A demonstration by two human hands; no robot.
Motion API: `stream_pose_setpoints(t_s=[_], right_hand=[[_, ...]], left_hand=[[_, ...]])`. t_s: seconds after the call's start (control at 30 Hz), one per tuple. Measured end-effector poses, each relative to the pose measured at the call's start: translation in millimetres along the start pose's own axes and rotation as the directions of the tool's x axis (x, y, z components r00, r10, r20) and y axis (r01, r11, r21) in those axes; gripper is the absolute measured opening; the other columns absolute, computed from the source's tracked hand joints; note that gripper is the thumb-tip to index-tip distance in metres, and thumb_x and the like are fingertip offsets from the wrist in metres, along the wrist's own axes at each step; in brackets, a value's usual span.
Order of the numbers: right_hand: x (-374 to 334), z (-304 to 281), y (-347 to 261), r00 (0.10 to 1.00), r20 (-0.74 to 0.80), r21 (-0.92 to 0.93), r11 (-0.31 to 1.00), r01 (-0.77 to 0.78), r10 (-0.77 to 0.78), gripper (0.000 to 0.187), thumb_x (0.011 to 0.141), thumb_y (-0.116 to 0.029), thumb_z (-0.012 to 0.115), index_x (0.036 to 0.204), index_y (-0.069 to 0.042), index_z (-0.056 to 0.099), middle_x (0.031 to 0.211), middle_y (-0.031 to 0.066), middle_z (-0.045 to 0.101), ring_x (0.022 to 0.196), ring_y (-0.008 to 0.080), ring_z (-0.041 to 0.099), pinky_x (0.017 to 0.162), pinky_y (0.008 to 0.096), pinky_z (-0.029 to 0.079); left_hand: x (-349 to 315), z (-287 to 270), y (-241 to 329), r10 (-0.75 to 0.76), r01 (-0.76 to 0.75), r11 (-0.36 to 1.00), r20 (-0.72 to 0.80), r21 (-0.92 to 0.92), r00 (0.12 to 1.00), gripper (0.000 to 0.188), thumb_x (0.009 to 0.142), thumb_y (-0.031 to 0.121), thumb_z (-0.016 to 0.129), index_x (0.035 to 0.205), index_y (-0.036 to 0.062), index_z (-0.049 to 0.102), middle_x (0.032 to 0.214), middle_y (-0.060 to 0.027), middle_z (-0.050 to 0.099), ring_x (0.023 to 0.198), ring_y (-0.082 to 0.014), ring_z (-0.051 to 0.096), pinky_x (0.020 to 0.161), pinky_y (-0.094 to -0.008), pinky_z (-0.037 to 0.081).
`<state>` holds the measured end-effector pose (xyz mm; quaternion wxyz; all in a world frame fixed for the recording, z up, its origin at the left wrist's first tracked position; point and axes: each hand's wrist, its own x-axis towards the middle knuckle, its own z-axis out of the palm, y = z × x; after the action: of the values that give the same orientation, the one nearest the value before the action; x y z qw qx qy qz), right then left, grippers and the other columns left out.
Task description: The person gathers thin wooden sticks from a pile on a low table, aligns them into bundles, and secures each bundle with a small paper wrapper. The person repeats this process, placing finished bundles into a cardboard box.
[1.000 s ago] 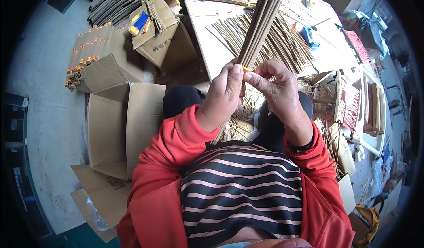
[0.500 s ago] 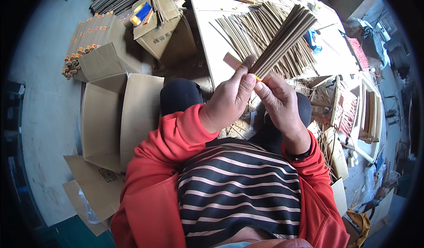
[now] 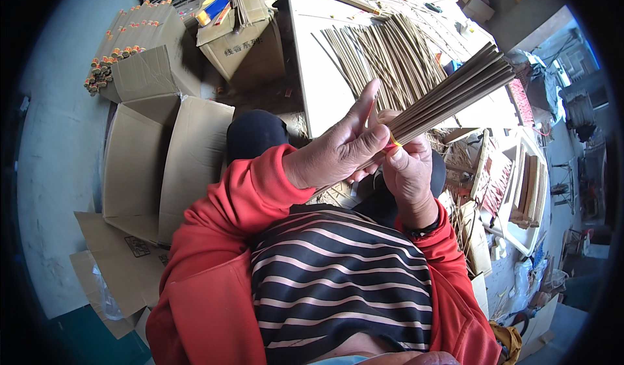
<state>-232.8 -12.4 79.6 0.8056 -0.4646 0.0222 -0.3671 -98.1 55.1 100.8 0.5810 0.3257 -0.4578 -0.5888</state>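
Observation:
A bundle of brown incense sticks (image 3: 456, 97) slants in front of me, its far ends fanned up to the right. A narrow red and yellow paper band (image 3: 392, 145) lies round it between my hands. My right hand (image 3: 411, 173) is closed round the bundle from the right, thumb beside the band. Against the band presses the thumb of my left hand (image 3: 341, 145); its index finger points upward, and the other fingers are partly hidden behind the sticks. The bundle's lower end passes beneath my left hand. Many loose incense sticks (image 3: 390, 59) lie on the white table (image 3: 309, 98) beyond.
An open cardboard box (image 3: 140, 163) stands at my left. Behind it are banded incense bundles (image 3: 127, 46) in a stack and another carton (image 3: 244, 46) with a tape dispenser (image 3: 213, 7) on top. On the right sits a white crate (image 3: 520, 235) holding sticks and wooden pieces.
The bundle has tipped further to the right and its lower end now shows below my left hand. The red strip that stuck out by my left hand is now wrapped at the bundle.

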Motion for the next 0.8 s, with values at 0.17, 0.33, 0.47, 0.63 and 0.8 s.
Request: stream_pose_setpoints(t_s=[0.17,0.33,0.47,0.63,0.8], right_hand=[[4.6,-4.6,0.1,0.997,0.033,-0.046,0.997,0.065,-0.064,0.052,0.074,-0.016,0.070,0.116,0.003,0.047,0.116,0.0169,0.047,0.086,0.0223,0.060,0.064,0.0310,0.055],[11.4,-8.0,-2.1,0.975,0.087,-0.244,0.944,0.221,-0.205,0.046,0.067,-0.023,0.074,0.105,0.001,0.060,0.125,0.0161,0.044,0.117,0.0257,0.042,0.103,0.0427,0.023],[8.6,-18.1,1.8,0.962,0.083,-0.310,0.911,0.271,-0.258,0.043,0.065,-0.025,0.075,0.096,0.003,0.064,0.134,0.0143,0.035,0.126,0.0271,0.031,0.108,0.0443,0.012],[5.4,-9.8,-5.5,0.983,0.009,-0.362,0.916,0.174,-0.184,0.036,0.068,-0.019,0.074,0.096,0.001,0.064,0.120,0.0116,0.043,0.111,0.0246,0.046,0.097,0.0400,0.035],[2.8,-9.6,-21.0,1.000,-0.023,-0.498,0.867,0.007,-0.021,0.032,0.068,-0.014,0.075,0.096,-0.003,0.064,0.116,0.0105,0.052,0.107,0.0207,0.049,0.094,0.0358,0.035]], left_hand=[[2.6,-0.1,0.0,0.030,-0.030,1.000,0.046,-0.004,0.998,0.052,0.090,0.042,0.044,0.125,0.0034,0.037,0.079,-0.0029,0.048,0.053,-0.0027,0.048,0.044,-0.0154,0.041],[1.6,1.1,4.1,-0.068,0.069,0.997,0.023,-0.045,0.997,0.051,0.087,0.047,0.047,0.108,0.0013,0.054,0.064,-0.0003,0.050,0.046,-0.0028,0.046,0.043,-0.0140,0.039],[-1.0,-2.1,4.5,-0.224,0.226,0.973,0.065,-0.041,0.973,0.047,0.086,0.047,0.050,0.095,0.0019,0.059,0.062,-0.0007,0.052,0.046,-0.0031,0.046,0.042,-0.0136,0.036],[-4.5,-0.4,7.3,-0.177,0.177,0.984,-0.039,-0.012,0.983,0.043,0.088,0.044,0.049,0.087,0.0025,0.059,0.062,-0.0005,0.052,0.047,-0.0031,0.046,0.042,-0.0147,0.036],[-6.3,-5.3,5.0,-0.142,0.147,0.986,-0.062,0.078,0.988,0.036,0.091,0.036,0.048,0.084,0.0028,0.058,0.065,-0.0024,0.054,0.050,-0.0045,0.047,0.043,-0.0155,0.037]])
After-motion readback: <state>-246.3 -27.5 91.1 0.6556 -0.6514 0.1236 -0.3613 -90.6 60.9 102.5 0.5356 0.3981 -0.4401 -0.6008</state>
